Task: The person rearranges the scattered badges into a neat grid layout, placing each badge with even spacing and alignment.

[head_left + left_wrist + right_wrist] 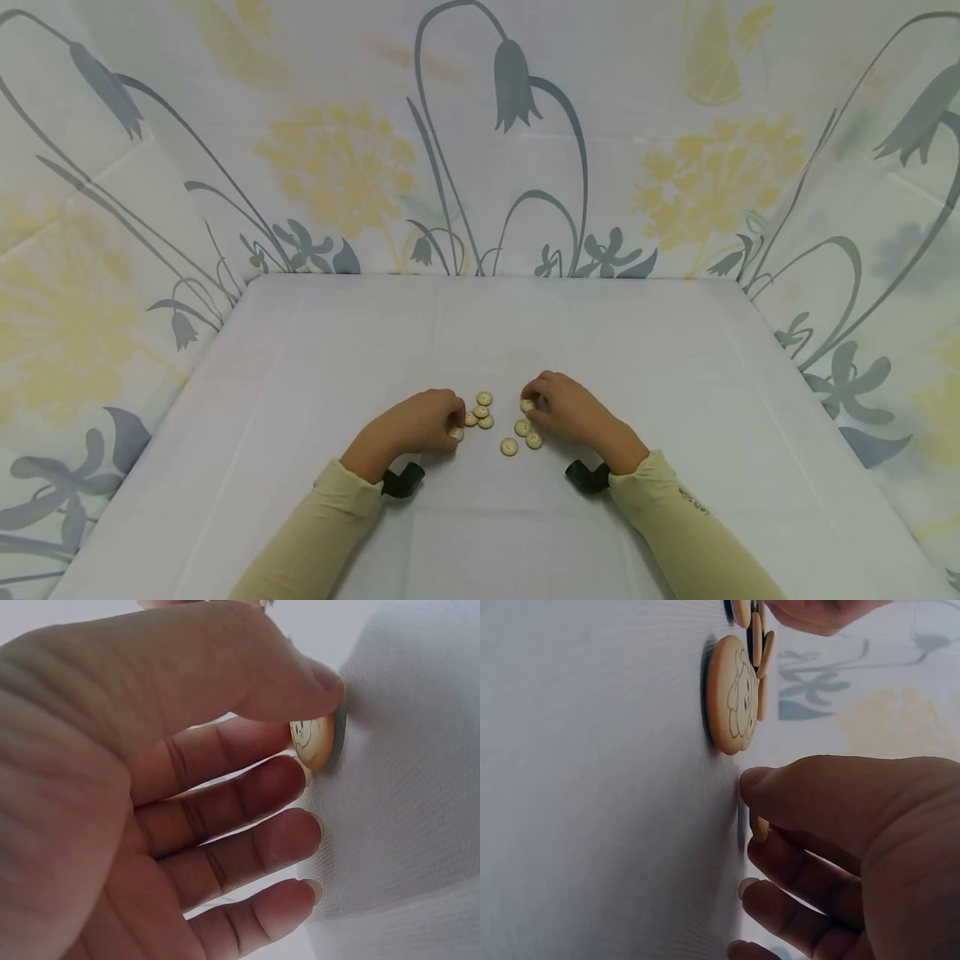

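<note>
The left hand [420, 420] is pinching a round tan wood-looking disc [318, 746] over the white cloth [480, 533], the right hand [576, 412] a matching disc [527, 405]; both are probably feeling light, stiff, suiting rim holds

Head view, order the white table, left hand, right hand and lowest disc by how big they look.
1. White table
2. Left hand and right hand: too alike to rank
3. Lowest disc
</note>
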Demonstrator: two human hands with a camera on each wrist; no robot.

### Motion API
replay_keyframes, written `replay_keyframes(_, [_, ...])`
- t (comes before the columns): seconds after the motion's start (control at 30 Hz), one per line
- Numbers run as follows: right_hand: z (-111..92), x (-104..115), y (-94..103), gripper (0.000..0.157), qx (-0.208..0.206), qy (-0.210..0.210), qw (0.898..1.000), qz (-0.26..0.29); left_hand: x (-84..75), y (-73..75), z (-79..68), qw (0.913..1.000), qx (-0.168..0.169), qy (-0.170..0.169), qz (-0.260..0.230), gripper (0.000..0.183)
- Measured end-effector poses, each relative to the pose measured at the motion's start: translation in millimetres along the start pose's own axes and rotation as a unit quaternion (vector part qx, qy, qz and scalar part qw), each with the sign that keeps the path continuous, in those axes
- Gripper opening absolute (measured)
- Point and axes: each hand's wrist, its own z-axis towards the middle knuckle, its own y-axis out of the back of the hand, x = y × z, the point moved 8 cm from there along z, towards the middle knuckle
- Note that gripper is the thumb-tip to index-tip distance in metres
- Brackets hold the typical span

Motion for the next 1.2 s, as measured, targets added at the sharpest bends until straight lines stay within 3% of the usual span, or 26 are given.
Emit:
replay_keyframes(0.6, [1,-27,15.1,0.025,-0.029,-0.067,0.997,0.023,13.5,6.0,1.9,0.9995,-0.025,-0.001,-0.021,0.013])
replay_keyframes(0.97, [-4,-46,33.9,0.028,-0.054,-0.091,0.994,0.032,19.4,7.9,5.8,0.9988,-0.035,0.007,-0.033,0.013])
replay_keyframes(1.2, [-7,-60,44.1,0.029,-0.08,-0.102,0.991,0.029,21.8,8.9,5.5,0.998,-0.044,-0.006,-0.045,0.016])
